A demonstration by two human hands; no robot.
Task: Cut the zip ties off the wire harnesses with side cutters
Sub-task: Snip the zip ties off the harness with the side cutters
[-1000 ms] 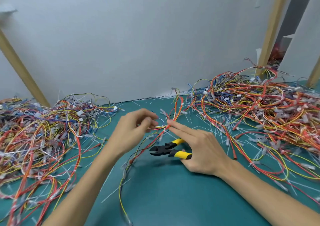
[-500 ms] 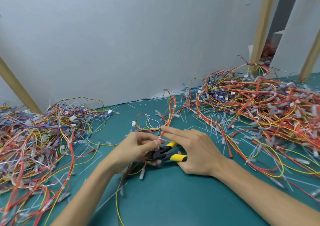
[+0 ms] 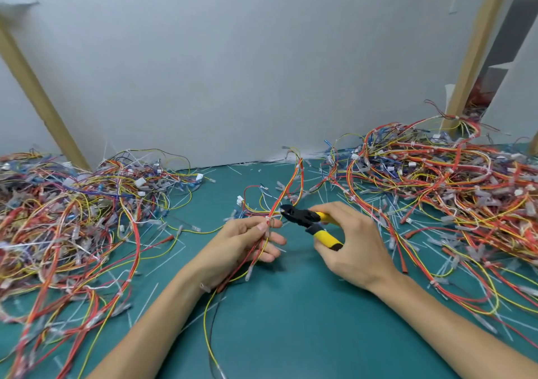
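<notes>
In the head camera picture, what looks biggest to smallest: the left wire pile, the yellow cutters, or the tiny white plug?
1. Left wire pile, biggest by far.
2. Side cutters, held in the right hand.
3. White plug, smallest; it lies a bit farther away, but the gap is plain anyway.

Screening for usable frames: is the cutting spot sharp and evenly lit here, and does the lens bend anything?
Head view: light soft and even, no glare; faint shadow on the table beside the right hand. Side cutters and the harness in the left hand read clearly; wire piles toward the edges are smeared. Wooden posts lean outward, likely wide-angle distortion.
</notes>
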